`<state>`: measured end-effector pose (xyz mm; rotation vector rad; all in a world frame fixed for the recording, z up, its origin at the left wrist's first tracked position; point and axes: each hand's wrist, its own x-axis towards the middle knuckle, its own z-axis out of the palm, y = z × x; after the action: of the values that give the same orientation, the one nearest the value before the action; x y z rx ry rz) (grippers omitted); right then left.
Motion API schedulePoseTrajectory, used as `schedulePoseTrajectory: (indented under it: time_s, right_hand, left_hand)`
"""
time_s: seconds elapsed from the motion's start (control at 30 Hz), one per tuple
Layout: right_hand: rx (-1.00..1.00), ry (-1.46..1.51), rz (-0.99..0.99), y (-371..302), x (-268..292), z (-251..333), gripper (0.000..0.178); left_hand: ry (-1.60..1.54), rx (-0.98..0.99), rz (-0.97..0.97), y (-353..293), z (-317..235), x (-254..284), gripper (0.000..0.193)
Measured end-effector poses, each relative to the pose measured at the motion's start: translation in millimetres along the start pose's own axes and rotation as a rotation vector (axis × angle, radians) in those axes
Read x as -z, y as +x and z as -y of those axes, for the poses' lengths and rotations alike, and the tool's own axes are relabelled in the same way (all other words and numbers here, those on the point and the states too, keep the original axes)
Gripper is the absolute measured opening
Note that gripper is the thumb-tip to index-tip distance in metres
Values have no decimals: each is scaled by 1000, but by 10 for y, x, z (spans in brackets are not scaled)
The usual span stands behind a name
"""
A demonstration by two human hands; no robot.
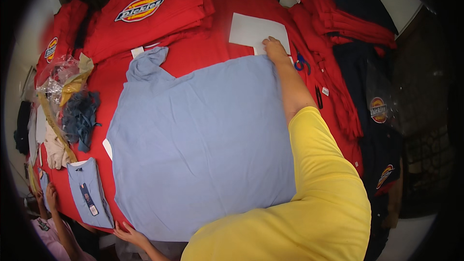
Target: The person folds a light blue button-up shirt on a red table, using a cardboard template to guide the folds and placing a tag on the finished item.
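A light blue shirt (203,145) lies spread over red cloth in front of me, with one sleeve (145,65) bunched at its upper left. My right hand (274,49) reaches past the shirt's far edge, its fingers bent onto a white sheet (251,28) of paper or card. At the shirt's near left corner is my left hand (129,236), fingers apart and touching the edge. A white edge (107,149) shows from under the shirt's left side. Left of the shirt rests a folded blue shirt (91,193) with a dark hang tag (88,198).
Red garments (150,14) are stacked at the back, with red and navy piles (348,5) on the right. Blue-handled scissors (302,63) and a black tool (318,96) lie by my right arm. Plastic bags and scraps (67,82) sit left. Another person's hand (50,195) touches a blue garment.
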<state>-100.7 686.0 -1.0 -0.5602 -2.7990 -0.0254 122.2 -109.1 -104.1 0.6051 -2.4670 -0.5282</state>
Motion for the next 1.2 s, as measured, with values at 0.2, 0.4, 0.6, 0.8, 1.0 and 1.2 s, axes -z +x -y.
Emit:
schedulePoseTrajectory:
  time_s: [0.2,0.4,0.6,0.8,1.0,1.2]
  right_hand:
    - [51,-67,189,180,95,-40,32]
    - [269,-175,138,163,23,-198,30]
    - [166,-142,220,116,34,-35,36]
    - [232,-295,116,40,21,-15,25]
    - [33,-249,-154,50,177,119,19]
    - [50,-4,-700,-166,1087,84,25]
  left_hand:
    - [23,-2,-16,-9,28,-2,39]
    - [7,9,-18,-21,17,-36,40]
    - [26,32,-20,-41,9,3,40]
    - [17,7,-13,-37,33,-44,39]
    - [16,34,-10,-71,-90,12,38]
    - [-18,-8,-60,-79,-10,-24,37]
